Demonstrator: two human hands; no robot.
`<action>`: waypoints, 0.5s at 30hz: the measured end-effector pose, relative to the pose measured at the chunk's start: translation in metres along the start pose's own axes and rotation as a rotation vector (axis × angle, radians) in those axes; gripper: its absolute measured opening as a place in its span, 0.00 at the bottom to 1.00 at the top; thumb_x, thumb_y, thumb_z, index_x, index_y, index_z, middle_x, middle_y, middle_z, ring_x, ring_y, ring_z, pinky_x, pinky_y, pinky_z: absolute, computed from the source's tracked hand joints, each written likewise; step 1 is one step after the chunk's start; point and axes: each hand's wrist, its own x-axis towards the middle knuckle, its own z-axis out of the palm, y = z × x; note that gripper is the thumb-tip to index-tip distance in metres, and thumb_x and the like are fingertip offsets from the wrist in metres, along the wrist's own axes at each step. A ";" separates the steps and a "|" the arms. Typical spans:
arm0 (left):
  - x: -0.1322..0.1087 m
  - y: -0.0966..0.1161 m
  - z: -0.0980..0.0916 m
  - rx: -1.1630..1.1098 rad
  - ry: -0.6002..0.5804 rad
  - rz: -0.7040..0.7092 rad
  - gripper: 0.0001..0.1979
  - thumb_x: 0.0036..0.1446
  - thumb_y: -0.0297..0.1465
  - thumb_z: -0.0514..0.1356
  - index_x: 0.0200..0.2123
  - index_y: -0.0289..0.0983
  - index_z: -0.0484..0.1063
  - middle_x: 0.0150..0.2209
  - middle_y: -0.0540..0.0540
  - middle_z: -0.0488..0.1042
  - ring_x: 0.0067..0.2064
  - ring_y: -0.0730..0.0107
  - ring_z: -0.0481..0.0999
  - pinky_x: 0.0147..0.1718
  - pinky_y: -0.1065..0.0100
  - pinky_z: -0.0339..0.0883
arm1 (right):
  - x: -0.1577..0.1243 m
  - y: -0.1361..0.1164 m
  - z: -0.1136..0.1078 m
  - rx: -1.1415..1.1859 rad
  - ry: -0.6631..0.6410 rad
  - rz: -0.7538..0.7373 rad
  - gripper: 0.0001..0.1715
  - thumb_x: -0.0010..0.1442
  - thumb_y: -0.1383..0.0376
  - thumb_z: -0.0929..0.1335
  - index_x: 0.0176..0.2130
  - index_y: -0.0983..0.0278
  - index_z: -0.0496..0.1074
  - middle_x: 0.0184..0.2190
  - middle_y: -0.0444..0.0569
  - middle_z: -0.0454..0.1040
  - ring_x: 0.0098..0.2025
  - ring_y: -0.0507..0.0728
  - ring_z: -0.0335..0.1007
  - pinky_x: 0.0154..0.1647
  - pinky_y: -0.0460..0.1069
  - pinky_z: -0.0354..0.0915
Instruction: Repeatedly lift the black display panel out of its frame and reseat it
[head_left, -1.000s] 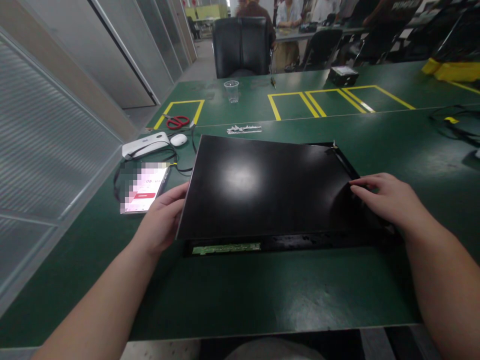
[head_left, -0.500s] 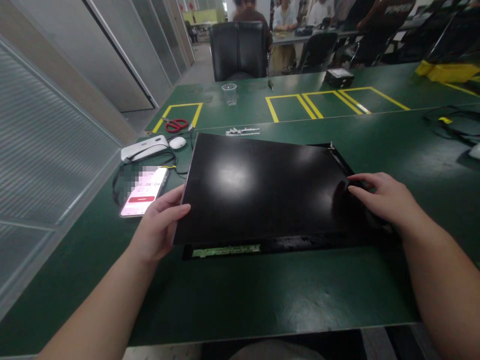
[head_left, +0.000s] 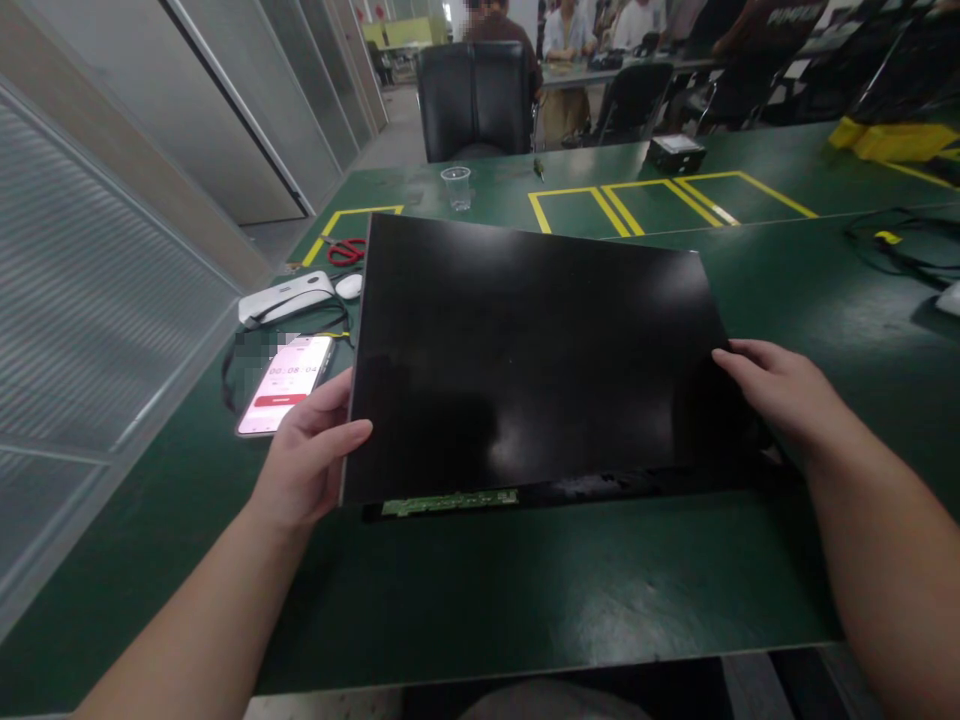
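- Screen point(head_left: 540, 350) is in both hands in the head view, folks, dark face up, sitting mid-picture and tilted, its left side the higher one; call its middle the centre of our clock!
- Left hand point(head_left: 304, 455) at about half past eight: thumb on the front, fingers tucked behind, pinching the left edge.
- Right hand point(head_left: 776, 385) at three o'clock: thumb over the right edge, the other fingers curled beyond it, gripping the screen from that side.
- Underneath, a black frame point(head_left: 622, 488) peeks out from five to seven o'clock, and a green circuit board point(head_left: 450, 502) shows at seven. Whether screen and frame touch at the lower right corner, I can't tell!
- Out at nine, a lit phone point(head_left: 281, 400) lies beside the left hand, big digits above a red bar.
- Round to ten: a white mouse point(head_left: 349, 287), partly covered by the screen, and red scissors point(head_left: 346, 252) beyond it.
- A clear cup point(head_left: 457, 190) stands at eleven, a black chair point(head_left: 476, 100) behind it.
- Half past one brings a black box point(head_left: 676, 153); near half past two, dark cables point(head_left: 904, 255), all on the green table point(head_left: 540, 590).
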 end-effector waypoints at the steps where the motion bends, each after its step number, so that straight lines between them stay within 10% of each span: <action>1: 0.000 0.000 0.000 0.000 0.016 -0.003 0.23 0.47 0.31 0.80 0.50 0.45 0.89 0.47 0.45 0.90 0.54 0.47 0.88 0.55 0.55 0.83 | -0.001 -0.001 0.000 0.046 0.023 0.010 0.19 0.54 0.55 0.74 0.44 0.60 0.83 0.44 0.53 0.84 0.48 0.65 0.79 0.55 0.60 0.71; 9: 0.010 0.008 0.001 -0.110 0.249 0.058 0.22 0.48 0.29 0.67 0.49 0.38 0.88 0.46 0.45 0.90 0.56 0.46 0.86 0.59 0.51 0.79 | -0.014 -0.015 -0.005 0.613 -0.012 0.027 0.19 0.38 0.62 0.78 0.35 0.59 0.83 0.39 0.50 0.84 0.50 0.64 0.80 0.60 0.61 0.72; 15: 0.014 0.007 0.004 -0.136 0.332 0.041 0.20 0.49 0.29 0.63 0.45 0.36 0.88 0.43 0.45 0.89 0.58 0.46 0.84 0.64 0.51 0.75 | -0.028 -0.024 -0.020 0.962 -0.130 0.056 0.10 0.51 0.55 0.75 0.36 0.52 0.84 0.45 0.47 0.86 0.56 0.72 0.81 0.57 0.70 0.77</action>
